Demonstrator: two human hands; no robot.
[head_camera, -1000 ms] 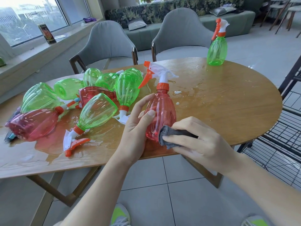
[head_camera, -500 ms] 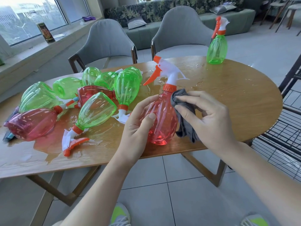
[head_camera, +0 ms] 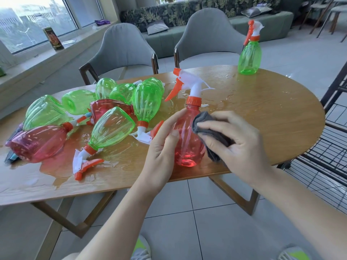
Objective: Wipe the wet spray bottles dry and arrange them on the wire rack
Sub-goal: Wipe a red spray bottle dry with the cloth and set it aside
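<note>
Left hand wraps red bottle, upright at near edge of table. Right hand pinches gray cloth on bottle side. Best: hold firm, rub all round, dry top too. Rack waits right.

Both bare forearms reach forward from the bottom of the view and meet over the near edge. The left hand is turned on its side, its fingers curled round the left flank of an upright red translucent plastic spray bottle, thumb lying along the front. The right hand is palm down, wrist bent slightly inward, fingers spread and curled over a crumpled dark grey cloth, pressing it against the bottle's right side.
</note>
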